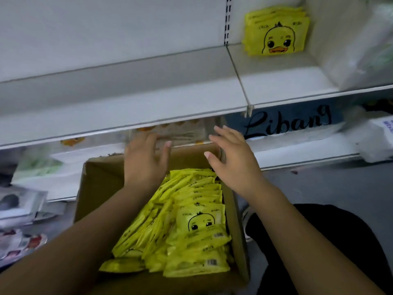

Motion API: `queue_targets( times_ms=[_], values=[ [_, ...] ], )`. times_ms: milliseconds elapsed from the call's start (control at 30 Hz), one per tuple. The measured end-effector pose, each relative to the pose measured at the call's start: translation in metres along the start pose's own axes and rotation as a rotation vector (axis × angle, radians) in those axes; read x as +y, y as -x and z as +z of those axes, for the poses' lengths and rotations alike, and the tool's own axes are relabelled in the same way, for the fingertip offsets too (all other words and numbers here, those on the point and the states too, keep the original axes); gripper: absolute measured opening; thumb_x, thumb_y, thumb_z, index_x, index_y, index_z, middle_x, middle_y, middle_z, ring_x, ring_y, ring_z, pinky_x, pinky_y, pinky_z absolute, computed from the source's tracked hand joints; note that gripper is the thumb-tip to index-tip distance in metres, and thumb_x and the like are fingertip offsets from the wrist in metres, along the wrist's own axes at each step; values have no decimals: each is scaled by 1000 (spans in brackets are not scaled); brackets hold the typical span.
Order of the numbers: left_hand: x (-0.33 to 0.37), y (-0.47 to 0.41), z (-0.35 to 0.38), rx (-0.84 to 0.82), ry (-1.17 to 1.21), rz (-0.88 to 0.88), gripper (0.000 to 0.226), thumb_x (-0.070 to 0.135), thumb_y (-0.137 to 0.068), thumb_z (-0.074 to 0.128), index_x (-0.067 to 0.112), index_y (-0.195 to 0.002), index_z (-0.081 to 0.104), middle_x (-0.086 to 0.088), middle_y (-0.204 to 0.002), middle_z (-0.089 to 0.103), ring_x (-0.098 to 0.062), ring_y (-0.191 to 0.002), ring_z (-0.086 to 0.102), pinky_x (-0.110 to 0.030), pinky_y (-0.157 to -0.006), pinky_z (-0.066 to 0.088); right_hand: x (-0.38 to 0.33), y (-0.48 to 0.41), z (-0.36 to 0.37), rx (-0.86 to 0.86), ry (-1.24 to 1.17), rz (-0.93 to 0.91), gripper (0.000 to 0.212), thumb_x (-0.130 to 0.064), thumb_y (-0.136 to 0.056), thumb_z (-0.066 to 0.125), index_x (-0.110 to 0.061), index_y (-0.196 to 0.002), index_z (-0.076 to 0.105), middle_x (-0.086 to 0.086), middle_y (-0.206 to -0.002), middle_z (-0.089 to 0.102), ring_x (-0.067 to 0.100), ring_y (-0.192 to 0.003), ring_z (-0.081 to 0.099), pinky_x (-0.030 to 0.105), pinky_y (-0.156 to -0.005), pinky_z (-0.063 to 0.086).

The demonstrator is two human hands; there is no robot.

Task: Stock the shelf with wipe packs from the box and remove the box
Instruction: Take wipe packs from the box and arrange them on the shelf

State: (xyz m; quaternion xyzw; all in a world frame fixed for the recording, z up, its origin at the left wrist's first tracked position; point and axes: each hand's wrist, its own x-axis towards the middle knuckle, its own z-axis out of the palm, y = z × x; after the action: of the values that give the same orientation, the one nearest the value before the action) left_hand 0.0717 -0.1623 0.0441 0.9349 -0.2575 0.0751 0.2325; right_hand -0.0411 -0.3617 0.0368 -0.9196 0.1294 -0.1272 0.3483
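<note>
The left hand (146, 160) and right hand (231, 160) hover open and empty over the far end of the box (100, 184). The wipe packs (191, 209) sit crammed on edge just below them. The shelf (127, 99) runs above the fingertips, with a shelved stack (276, 30) up beyond the right hand. Best to squeeze one row between both palms, lift it upright and stand it beside that stack, faces outward.
</note>
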Motion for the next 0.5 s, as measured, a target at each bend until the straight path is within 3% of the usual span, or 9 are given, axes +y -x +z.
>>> queue_targets(
  times_ms=[133,233,400,500],
  values=[
    [-54,57,-25,-33,-115,-90,37,41,-100,54,11,-119,65,-10,-123,65,-33,-118,57,-47,-96,44,-31,21,43,-123,1,-64,43,-31,-95,66,-13,-134,63,2,-145,55,21,-141,38,33,-116,27],
    [-85,102,-40,-25,-147,-184,33,37,-99,58,8,-115,65,-14,-122,65,-36,-114,57,-45,-94,44,-42,39,75,-260,5,-48,41,-29,-94,68,-12,-131,65,3,-136,62,22,-132,46,35,-112,38],
    [-111,177,-64,123,3,-573,38,38,-101,57,5,-120,59,-17,-121,60,-40,-114,54,-52,-94,46,-51,59,118,-576,130,-50,43,-36,-94,68,-20,-133,63,0,-138,60,22,-133,43,41,-106,42],
    [-122,213,-67,62,77,-747,52,45,-99,57,5,-134,52,-15,-132,55,-37,-122,52,-53,-99,46,-54,59,137,-718,228,-77,48,-37,-91,72,-24,-136,61,0,-137,60,23,-134,43,40,-104,43]
  ],
)
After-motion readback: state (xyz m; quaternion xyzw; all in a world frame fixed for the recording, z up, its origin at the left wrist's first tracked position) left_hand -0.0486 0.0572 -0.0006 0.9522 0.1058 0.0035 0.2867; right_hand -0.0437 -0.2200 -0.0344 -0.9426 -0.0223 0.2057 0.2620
